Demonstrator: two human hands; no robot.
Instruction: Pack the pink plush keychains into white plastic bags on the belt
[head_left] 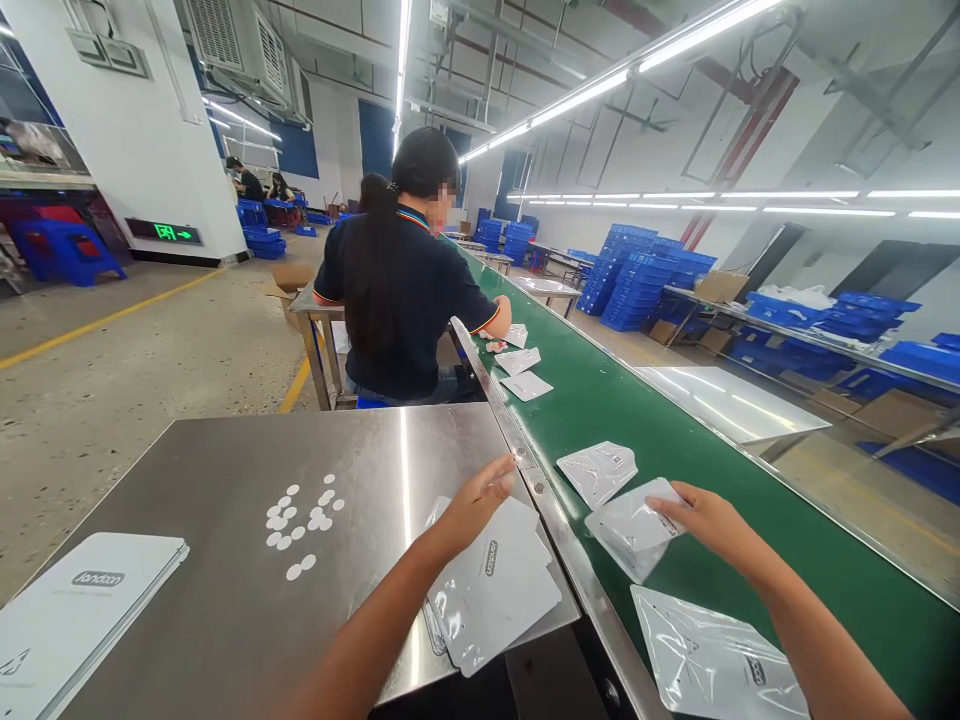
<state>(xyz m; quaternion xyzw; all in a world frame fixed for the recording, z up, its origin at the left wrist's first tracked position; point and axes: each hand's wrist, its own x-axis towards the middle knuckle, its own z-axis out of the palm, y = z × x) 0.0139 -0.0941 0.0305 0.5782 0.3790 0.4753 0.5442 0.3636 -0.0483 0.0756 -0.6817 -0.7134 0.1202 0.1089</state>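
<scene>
My right hand [694, 515] pinches a white plastic pouch [626, 525] by its edge over the green conveyor belt [577, 400]. Another pouch [598, 472] lies flat just beyond it, and a larger-looking one [712, 655] is nearer me. My left hand [476, 505] hovers above a loose pile of printed white pouches [499, 590] at the metal table's right edge. Its fingers point toward the belt, slightly apart, with nothing visible in them. Small round white discs [300, 515] are scattered on the metal table [225, 460]. A neat stack of printed pouches [90, 610] sits at the left.
A metal rail [547, 500] separates the table from the belt. Ahead, a seated co-worker [405, 280] in a dark shirt reaches over the belt, near several more pouches [526, 385]. A white-topped table [739, 400] stands beyond the belt, with stacked blue crates [637, 275] farther back.
</scene>
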